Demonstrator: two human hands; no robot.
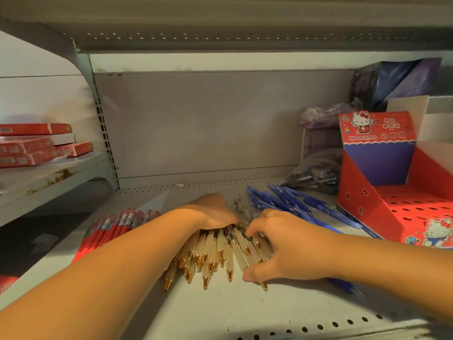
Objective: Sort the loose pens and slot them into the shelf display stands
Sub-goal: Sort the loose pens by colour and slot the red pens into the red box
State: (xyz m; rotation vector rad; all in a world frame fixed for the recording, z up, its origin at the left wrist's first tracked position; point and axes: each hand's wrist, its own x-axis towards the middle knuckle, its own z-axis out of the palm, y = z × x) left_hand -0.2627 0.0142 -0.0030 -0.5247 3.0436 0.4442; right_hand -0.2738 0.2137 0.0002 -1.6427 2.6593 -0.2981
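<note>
Pens (210,256) with pale barrels and gold tips are lying fanned near the front edge of the shelf (245,310), around its middle. I am watching the right grip (277,244) curling thumb and fingers around some of them. The left grip (210,212) is resting on the pile's far end, its fingers blurred, so I cannot tell if it is clasping any. Red pens (110,229) are lying toward the left edge. Farther back, blue pens (282,200) are lying just beside the display stand (362,207) at the right edge.

Bagged pens (316,173) dim, indistinct
</note>
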